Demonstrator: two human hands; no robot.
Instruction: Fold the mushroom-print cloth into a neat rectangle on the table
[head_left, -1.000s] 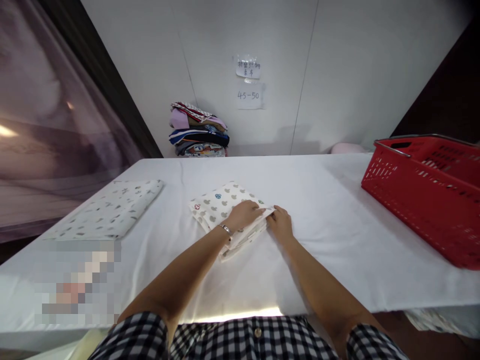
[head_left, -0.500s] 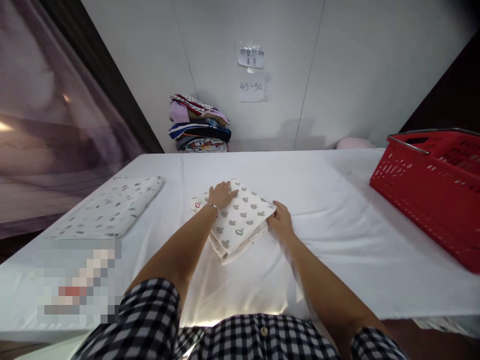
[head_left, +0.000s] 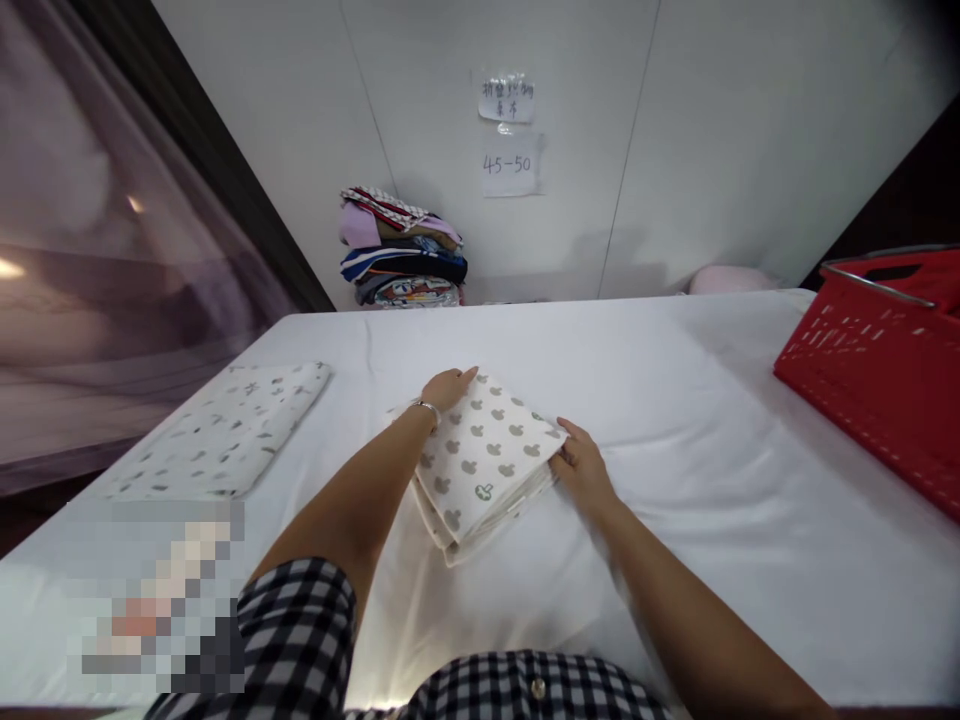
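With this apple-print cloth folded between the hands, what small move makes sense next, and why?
Probably slide the right hand to the near corner of the folded cloth and even up its layers: the lower ones stick out past the top one there, while the right hand is at the right-hand corner and the left hand at the far one.

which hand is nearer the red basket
Right: the right hand is at the right corner of the apple-print cloth, left of the basket; the left hand is farther left, at the cloth's far corner.
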